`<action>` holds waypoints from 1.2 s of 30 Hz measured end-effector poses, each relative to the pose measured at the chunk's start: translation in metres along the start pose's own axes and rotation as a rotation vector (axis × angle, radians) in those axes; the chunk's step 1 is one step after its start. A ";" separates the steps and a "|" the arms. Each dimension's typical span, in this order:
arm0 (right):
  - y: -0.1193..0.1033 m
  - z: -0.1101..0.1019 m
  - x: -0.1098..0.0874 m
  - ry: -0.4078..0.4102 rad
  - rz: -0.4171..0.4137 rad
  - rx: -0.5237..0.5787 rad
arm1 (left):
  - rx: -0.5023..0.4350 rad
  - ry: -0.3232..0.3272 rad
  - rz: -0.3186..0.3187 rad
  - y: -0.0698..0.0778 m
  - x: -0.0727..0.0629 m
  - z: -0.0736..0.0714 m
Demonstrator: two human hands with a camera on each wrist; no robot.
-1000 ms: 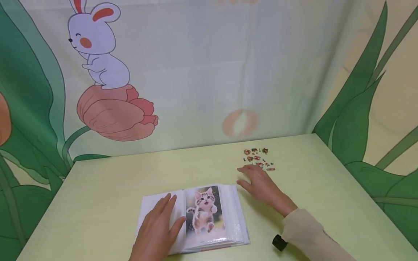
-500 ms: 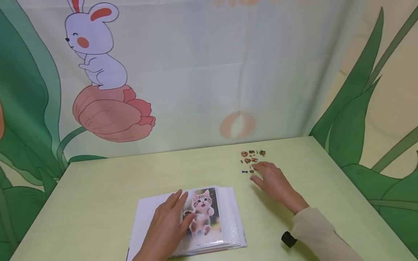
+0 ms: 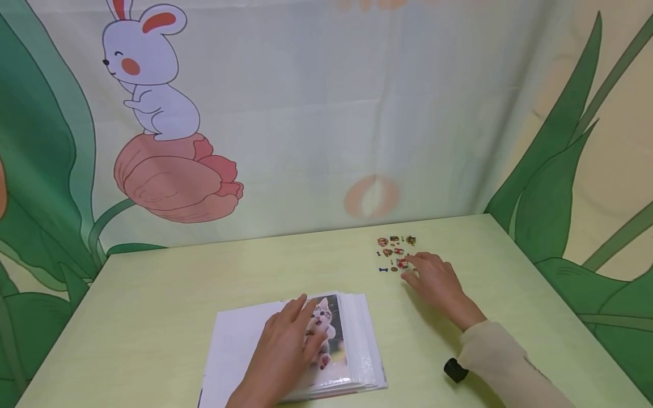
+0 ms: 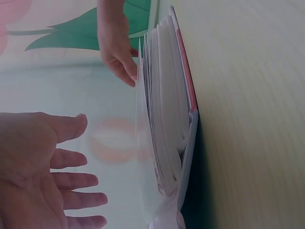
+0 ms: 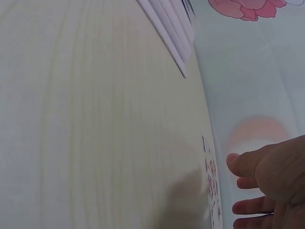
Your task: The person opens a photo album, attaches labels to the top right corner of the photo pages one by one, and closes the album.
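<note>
An open photo album lies on the table, with a blank white page at left and a kitten photo in a clear sleeve at right. My left hand, fingers straight, hovers over the photo and hides part of it; the left wrist view shows a gap between this hand and the pages. Farther right, my right hand reaches over the near edge of several small colourful stickers, covering a few. Its fingers are loosely extended in the right wrist view and hold nothing visible.
A pale yellow-green table carries everything. Behind it hangs a curtain printed with a rabbit, flowers and leaves. A small black device sits at my right sleeve.
My left hand has slid rightward from the blank page to above the kitten photo. The right hand has shifted right, uncovering some stickers, a blue bone-shaped one among them.
</note>
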State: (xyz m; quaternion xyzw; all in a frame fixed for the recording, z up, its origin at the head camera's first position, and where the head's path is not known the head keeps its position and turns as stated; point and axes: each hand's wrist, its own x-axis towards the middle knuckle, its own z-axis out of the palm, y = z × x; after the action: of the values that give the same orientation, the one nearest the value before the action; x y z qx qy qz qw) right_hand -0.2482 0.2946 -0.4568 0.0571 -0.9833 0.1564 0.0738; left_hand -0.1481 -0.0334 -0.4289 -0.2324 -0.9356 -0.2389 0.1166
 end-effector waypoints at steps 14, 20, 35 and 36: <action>0.005 0.008 0.009 -0.039 0.006 -0.058 | -0.021 -0.052 0.041 0.010 0.014 0.008; 0.010 0.014 0.015 -0.084 -0.008 -0.085 | -0.016 -0.069 0.037 0.016 0.021 0.015; 0.011 0.009 -0.006 -0.044 -0.017 -0.055 | 0.037 -0.062 0.069 0.032 0.028 0.030; 0.010 0.009 -0.008 -0.043 -0.015 -0.052 | 0.048 -0.062 0.070 0.033 0.029 0.031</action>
State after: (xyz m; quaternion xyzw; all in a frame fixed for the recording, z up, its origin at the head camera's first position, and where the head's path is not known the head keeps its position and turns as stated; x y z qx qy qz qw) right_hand -0.2432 0.3023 -0.4693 0.0657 -0.9879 0.1292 0.0550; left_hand -0.1601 0.0182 -0.4330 -0.2695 -0.9355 -0.2050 0.1013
